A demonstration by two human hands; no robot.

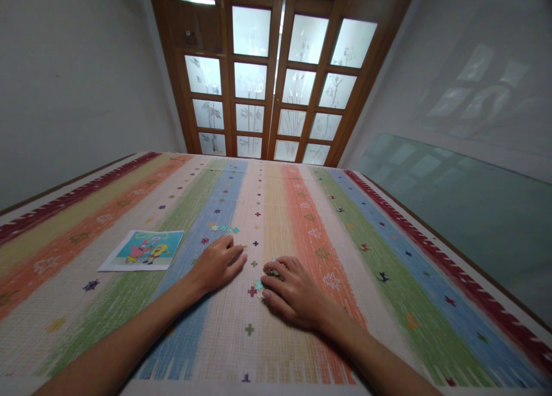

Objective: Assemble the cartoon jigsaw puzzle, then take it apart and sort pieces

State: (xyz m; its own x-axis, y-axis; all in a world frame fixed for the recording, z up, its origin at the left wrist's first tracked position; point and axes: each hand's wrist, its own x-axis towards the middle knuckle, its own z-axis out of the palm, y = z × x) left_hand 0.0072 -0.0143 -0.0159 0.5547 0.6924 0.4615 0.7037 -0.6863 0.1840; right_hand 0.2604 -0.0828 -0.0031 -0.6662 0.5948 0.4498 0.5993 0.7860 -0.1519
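Fingers of the left hand (219, 264) lie loosely flat, palm down on the striped cloth (388, 252), gripping nothing. The right hand (295, 293) is bent over small teal puzzle pieces (259, 284) near the table's middle, fingertips touching them; whether it grips one I cannot tell. Both forearms reach in from the near edge. A scatter of pieces (224, 229) lies just beyond the left hand, and a cartoon picture (143, 250) lies toward the left edge.

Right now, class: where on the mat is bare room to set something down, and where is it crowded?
Bare: green and blue stripes right of the right hand; orange stripes left of the picture. Crowded: puzzle pieces near the left hand.
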